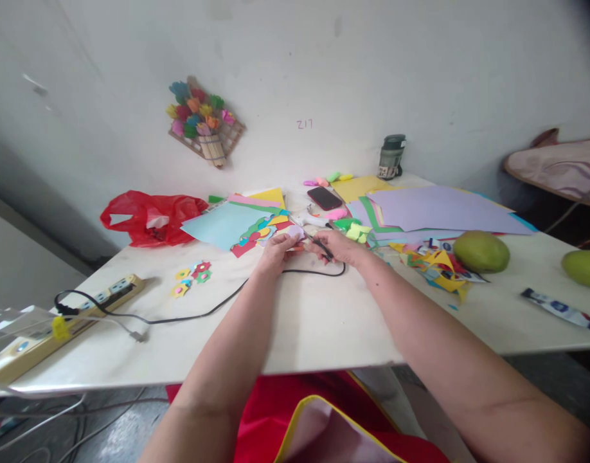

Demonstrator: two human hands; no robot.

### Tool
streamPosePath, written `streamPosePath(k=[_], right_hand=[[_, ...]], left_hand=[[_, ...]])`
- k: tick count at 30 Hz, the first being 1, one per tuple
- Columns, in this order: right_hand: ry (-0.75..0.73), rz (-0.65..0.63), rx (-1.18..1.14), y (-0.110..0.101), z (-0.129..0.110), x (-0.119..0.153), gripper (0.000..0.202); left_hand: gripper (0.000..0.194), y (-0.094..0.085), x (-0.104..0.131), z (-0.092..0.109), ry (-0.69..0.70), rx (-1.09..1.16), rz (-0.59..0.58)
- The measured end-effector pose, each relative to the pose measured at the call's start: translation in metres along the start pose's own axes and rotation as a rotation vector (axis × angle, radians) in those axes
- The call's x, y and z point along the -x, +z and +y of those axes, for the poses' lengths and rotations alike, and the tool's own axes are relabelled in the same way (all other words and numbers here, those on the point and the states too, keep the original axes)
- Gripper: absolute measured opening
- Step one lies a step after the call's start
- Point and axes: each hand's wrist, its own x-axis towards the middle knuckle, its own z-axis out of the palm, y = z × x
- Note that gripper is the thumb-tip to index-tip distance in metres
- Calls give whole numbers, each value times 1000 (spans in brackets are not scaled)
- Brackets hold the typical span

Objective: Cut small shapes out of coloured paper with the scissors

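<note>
My left hand (276,251) pinches a small light-purple paper piece (296,231) above the middle of the table. Close beside it, my right hand (340,247) is closed round the black handles of a pair of scissors (322,247), whose blades point toward the paper. Just behind both hands lies a white tool (309,218) that looks like a glue gun. Colourful cut paper shapes (256,233) sit on light-blue paper (222,225) to the left. Small paper flowers (202,271) lie nearer on that side.
A black cord (193,318) runs from the power strip (92,308) past my hands. At left is a red plastic bag (150,218). Behind lie a phone (324,198) and a bottle (391,157). Rightward are purple sheets (449,209), paper scraps (439,267), green fruit (481,251) and a tube (560,308).
</note>
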Motion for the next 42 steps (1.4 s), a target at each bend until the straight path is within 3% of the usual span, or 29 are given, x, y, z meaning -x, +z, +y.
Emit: streamPosePath(k=[20,35,42], right_hand=[[-60,-53,20,-4,5,-1,35],[-9,4,-21,-1,-4,4,27],[-17,-20,-24,0,-2,2,32]], left_hand=[[39,-1,0,-1,-28,-32,-2],[37,0,0,-1,-37,-26,5],[41,-1,-1,0,-3,-15,17]])
